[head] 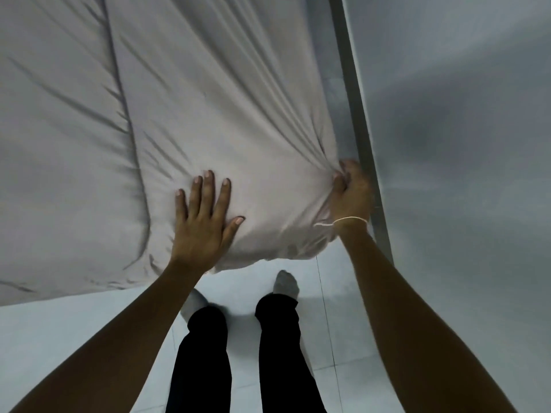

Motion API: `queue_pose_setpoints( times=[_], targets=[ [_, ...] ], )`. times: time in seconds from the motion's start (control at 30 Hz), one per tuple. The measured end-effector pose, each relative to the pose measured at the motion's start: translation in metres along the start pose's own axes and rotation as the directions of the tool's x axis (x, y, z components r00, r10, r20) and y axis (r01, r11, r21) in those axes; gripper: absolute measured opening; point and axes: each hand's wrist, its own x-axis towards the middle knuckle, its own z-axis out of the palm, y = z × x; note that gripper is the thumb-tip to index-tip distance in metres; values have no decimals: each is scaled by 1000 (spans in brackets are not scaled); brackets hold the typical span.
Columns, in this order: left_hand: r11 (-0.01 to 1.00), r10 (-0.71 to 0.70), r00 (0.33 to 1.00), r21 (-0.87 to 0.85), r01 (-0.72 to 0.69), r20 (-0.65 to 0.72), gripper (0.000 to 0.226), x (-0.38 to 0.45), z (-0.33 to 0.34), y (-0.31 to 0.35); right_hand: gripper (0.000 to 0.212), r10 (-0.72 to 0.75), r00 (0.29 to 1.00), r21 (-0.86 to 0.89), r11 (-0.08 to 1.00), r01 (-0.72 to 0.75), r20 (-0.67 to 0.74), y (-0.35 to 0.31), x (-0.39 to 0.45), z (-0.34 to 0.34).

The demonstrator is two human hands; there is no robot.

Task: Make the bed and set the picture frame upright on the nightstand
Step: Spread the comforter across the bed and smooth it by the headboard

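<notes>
Your right hand [350, 189] is clenched on the sheet [208, 99] at its corner; creases fan up and leftward from that fist; your left hand [205, 216] lies flat, fingers spread, just left of it.

Dim, cool grey light is washing over everything; soft shadows are pooling in the sheet [208, 114] folds and on the wall [447, 129]. Wide-angle distortion is bending the edges, motion blur softening the feet [286, 283].

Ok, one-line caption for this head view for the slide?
Left hand flat on the grey sheet, right hand gripping and pulling its corner beside the wall.
</notes>
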Motion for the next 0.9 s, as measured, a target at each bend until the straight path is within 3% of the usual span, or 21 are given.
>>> queue_pose_setpoints(
  times=[0.1,0.2,0.27,0.33,0.43,0.5,0.57,0.67,0.73,0.9],
  targets=[
    [998,64,998,18,-64,-20,71,-4,0,4,21,39,999,-2,999,-39,-14,12,14,-14],
    [999,36,998,-13,-37,-51,69,-7,-7,2,31,92,993,-108,989,-99,-74,1,10,-9],
    [999,-10,996,-44,6,-90,67,-3,-13,-5,44,-113,990,-232,968,91,-84,-18,-4,-4],
    [991,-116,986,-84,107,-123,67,3,-18,-18,55,-336,940,-286,896,340,66,-34,-22,5],
    [958,-264,960,-140,249,-98,68,12,-13,-41,64,-419,842,-363,767,529,341,-28,-42,28],
    [952,-294,953,-109,286,-68,66,9,-1,-51,68,-336,875,-426,774,468,350,-10,-46,40],
    [952,-297,953,-91,291,-60,65,7,9,-54,70,-216,945,-429,850,306,247,4,-47,45],
    [946,-310,950,-112,304,-47,65,8,10,-54,74,-34,992,-300,951,69,122,14,-52,44],
    [945,-310,950,-123,304,-26,65,7,8,-55,73,-27,990,-252,966,61,138,21,-54,37],
    [955,-257,957,-114,272,134,70,4,-15,-60,75,-1,949,-428,892,143,316,18,-47,14]
  ],
)
